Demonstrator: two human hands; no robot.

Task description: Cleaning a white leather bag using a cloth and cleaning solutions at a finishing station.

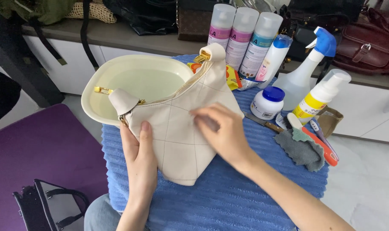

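Observation:
A cream quilted handbag [181, 124] with a gold zipper and clasps lies on a blue ribbed towel [228, 196]. My left hand [139, 158] grips the bag's lower left edge, thumb on top. Fingers spread, my right hand [222, 130] rests flat on the middle of the bag's face and looks slightly blurred. The bag's upper end leans over the rim of a cream basin [139, 81] that holds water.
Three tall spray cans [243, 38], a white bottle [273, 57], a blue-trigger sprayer [307, 77], a yellow-labelled pump bottle [320, 96] and a small blue-lidded jar [268, 102] stand behind. A grey cloth [301, 149] and orange-handled brush [318, 143] lie at right. A black bag [49, 205] sits on the floor.

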